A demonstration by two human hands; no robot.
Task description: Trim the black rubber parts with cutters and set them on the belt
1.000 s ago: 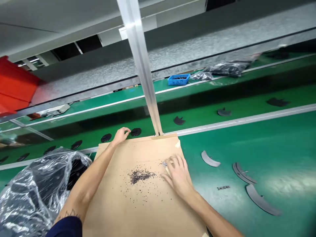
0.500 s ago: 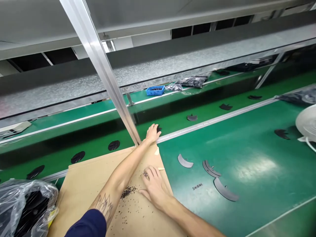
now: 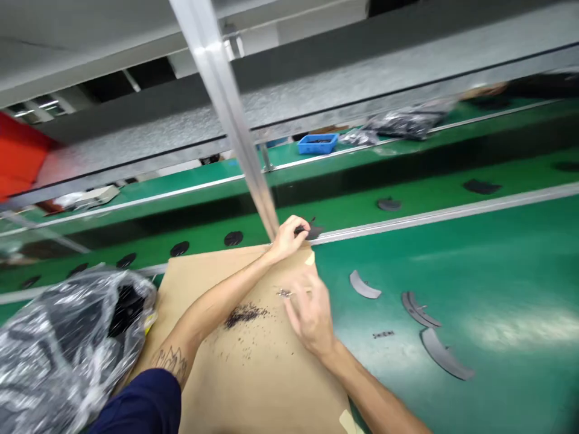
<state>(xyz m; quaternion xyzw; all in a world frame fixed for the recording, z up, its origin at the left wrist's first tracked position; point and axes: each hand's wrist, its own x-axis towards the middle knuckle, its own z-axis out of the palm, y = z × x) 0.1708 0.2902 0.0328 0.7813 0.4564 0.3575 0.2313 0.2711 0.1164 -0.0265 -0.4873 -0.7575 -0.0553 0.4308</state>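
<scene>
My left hand (image 3: 289, 237) reaches to the far edge of the cardboard sheet (image 3: 266, 380), its thumb and fingers pinched on a dark curved plastic piece (image 3: 314, 231) beside the metal rail. My right hand (image 3: 312, 316), smeared by motion, hovers over the right side of the cardboard; whether it holds anything does not show. Just left of its fingers lies a small cluster of tiny parts (image 3: 284, 293). A pile of tiny black parts (image 3: 246, 314) is scattered on the cardboard between my arms.
Grey curved pieces (image 3: 446, 355) lie on the green table at right, near a short row of tiny parts (image 3: 383, 334). Dark pieces (image 3: 180, 248) line the green strip behind the rail. A clear plastic bag (image 3: 76, 343) stands left, a metal post (image 3: 235, 114) ahead, a blue tray (image 3: 318, 143) beyond.
My left hand has gripped the dark curved piece and brought it slightly toward me. My right hand has lifted off and moved from the small parts cluster. The view has turned left.
</scene>
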